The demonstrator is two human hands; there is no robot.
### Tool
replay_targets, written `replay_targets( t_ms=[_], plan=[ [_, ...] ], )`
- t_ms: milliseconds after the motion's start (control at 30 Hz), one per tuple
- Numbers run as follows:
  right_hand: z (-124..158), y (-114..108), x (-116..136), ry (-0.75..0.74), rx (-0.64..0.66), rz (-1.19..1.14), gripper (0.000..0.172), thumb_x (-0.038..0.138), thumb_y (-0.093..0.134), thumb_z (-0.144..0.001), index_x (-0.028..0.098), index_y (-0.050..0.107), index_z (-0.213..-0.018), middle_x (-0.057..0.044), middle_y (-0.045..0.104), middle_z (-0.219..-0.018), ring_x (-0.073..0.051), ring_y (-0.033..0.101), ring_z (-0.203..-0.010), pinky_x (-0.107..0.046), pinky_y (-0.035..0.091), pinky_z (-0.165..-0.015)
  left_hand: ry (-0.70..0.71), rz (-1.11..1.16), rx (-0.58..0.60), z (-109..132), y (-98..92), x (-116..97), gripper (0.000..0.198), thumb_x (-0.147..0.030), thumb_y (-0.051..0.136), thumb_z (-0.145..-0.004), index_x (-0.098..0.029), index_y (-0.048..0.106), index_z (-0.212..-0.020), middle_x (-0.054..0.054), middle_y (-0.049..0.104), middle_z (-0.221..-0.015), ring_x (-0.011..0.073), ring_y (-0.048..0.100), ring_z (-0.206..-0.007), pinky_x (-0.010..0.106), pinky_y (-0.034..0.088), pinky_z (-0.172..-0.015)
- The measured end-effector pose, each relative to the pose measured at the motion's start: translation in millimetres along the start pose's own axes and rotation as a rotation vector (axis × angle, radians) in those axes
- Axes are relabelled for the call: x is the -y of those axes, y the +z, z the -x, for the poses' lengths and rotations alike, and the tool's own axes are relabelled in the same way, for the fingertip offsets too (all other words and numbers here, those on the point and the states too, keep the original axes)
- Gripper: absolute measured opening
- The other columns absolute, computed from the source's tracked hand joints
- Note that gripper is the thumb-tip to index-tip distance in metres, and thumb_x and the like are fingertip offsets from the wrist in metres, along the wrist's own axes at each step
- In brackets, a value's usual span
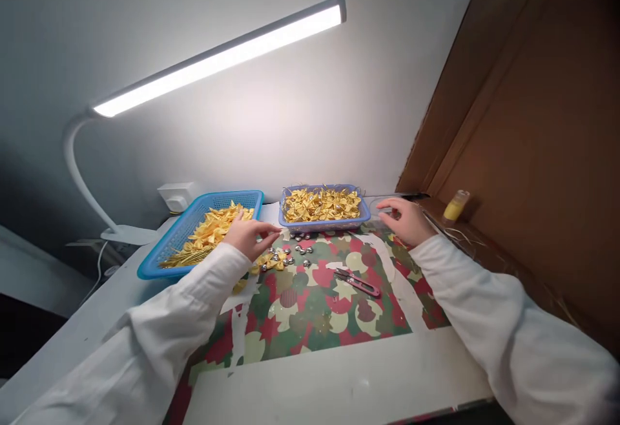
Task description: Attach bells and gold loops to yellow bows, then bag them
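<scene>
My left hand [248,236] hovers over the right edge of a blue plastic basket [159,254] holding yellow ribbon bows [208,234] and a bundle of gold ties [186,256]. Its thumb and index fingertips come close together; anything between them is too small to make out. Below and right of it lie several silver bells [300,249] and a few loose bows [276,261]. At the right, my right hand [405,219] has thumb and forefinger apart, beside a clear dish [375,207]. Between the hands, a purple-blue basket [322,225] is full of gold bows with ties.
Pink-handled thread snips [358,281] lie on the patterned table cover [310,321]. A desk lamp [223,57] arches over the left side. Cardboard [523,121] stands at the right, with a small yellow-filled bottle [455,207] before it. A white box [177,196] sits behind the blue basket.
</scene>
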State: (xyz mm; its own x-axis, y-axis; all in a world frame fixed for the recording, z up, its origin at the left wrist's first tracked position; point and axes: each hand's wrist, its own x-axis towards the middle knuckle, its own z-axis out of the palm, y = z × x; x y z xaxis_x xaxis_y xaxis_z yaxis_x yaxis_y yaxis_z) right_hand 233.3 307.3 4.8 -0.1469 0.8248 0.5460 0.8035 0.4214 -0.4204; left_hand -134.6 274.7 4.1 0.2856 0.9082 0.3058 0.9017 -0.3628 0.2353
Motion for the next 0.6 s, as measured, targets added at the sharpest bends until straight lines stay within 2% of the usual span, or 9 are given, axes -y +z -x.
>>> replay_targets(
  t_ms=[33, 67, 100, 167, 267, 433, 500, 600],
  plan=[
    [-7, 7, 1, 0.018, 0.042, 0.061, 0.018, 0.022, 0.057, -0.075, 0.017, 0.07, -0.087, -0.006, 0.07, -0.097, -0.018, 0.061, -0.08, -0.028, 0.048, -0.075, -0.004, 0.013, -0.003, 7, 0.2, 6, 0.031, -0.041, 0.052, -0.079, -0.024, 0.073, -0.093, 0.004, 0.074, -0.076, 0.026, 0.068, -0.08, 0.061, 0.02, -0.108],
    [-15, 11, -1, 0.047, 0.052, 0.103, 0.018, 0.022, 0.057, -0.075, 0.017, 0.07, -0.087, -0.007, 0.07, -0.099, -0.02, 0.061, -0.089, -0.03, 0.047, -0.081, 0.005, 0.017, -0.038, 15, -0.2, 12, 0.03, -0.042, 0.053, -0.079, -0.024, 0.073, -0.092, 0.005, 0.075, -0.08, 0.0272, 0.068, -0.083, 0.06, 0.026, -0.106],
    [-23, 13, -5, 0.085, 0.047, 0.137, 0.018, 0.022, 0.057, -0.076, 0.016, 0.07, -0.087, -0.008, 0.07, -0.1, -0.022, 0.061, -0.092, -0.032, 0.046, -0.084, 0.03, 0.015, -0.089, 23, -1.1, 17, 0.031, -0.043, 0.054, -0.078, -0.023, 0.073, -0.093, 0.007, 0.074, -0.093, 0.0296, 0.066, -0.092, 0.059, 0.031, -0.103],
    [-37, 13, -17, 0.189, 0.037, 0.192, 0.02, 0.021, 0.056, -0.077, 0.014, 0.071, -0.088, -0.011, 0.071, -0.096, -0.024, 0.062, -0.092, -0.034, 0.046, -0.083, 0.117, 0.006, -0.165, 37, -3.4, 26, 0.033, -0.043, 0.055, -0.078, -0.021, 0.071, -0.096, 0.011, 0.069, -0.111, 0.0317, 0.062, -0.103, 0.054, 0.041, -0.095],
    [-51, 6, -41, 0.331, 0.064, 0.26, 0.02, 0.021, 0.059, -0.077, 0.014, 0.07, -0.092, -0.011, 0.07, -0.098, -0.024, 0.062, -0.093, -0.032, 0.048, -0.081, 0.191, 0.003, -0.273, 52, -6.0, 31, 0.029, -0.038, 0.053, -0.081, -0.018, 0.071, -0.093, 0.014, 0.068, -0.11, 0.0307, 0.062, -0.102, 0.048, 0.047, -0.087],
    [-52, 6, -75, 0.499, 0.168, 0.37, 0.025, 0.028, 0.056, -0.089, 0.014, 0.062, -0.108, -0.01, 0.063, -0.11, -0.021, 0.06, -0.099, -0.037, 0.05, -0.086, 0.273, 0.055, -0.353, 67, -2.7, 14, 0.021, -0.03, 0.054, -0.082, -0.019, 0.07, -0.089, 0.013, 0.068, -0.108, 0.0292, 0.061, -0.101, 0.046, 0.048, -0.086],
    [-46, 15, -84, 0.522, 0.227, 0.396, 0.03, 0.032, 0.054, -0.091, 0.017, 0.056, -0.117, -0.008, 0.058, -0.118, -0.02, 0.059, -0.1, -0.04, 0.051, -0.084, 0.303, 0.091, -0.361, 70, 1.4, 4, 0.018, -0.028, 0.056, -0.082, -0.019, 0.069, -0.088, 0.012, 0.067, -0.108, 0.0282, 0.06, -0.103, 0.044, 0.048, -0.088],
    [-34, 34, -90, 0.492, 0.275, 0.417, 0.031, 0.032, 0.054, -0.091, 0.017, 0.055, -0.118, -0.008, 0.057, -0.119, -0.02, 0.059, -0.1, -0.04, 0.052, -0.084, 0.329, 0.13, -0.35, 72, 10.2, -6, 0.016, -0.026, 0.056, -0.082, -0.021, 0.069, -0.088, 0.01, 0.067, -0.11, 0.027, 0.059, -0.105, 0.043, 0.047, -0.09]
  ],
)
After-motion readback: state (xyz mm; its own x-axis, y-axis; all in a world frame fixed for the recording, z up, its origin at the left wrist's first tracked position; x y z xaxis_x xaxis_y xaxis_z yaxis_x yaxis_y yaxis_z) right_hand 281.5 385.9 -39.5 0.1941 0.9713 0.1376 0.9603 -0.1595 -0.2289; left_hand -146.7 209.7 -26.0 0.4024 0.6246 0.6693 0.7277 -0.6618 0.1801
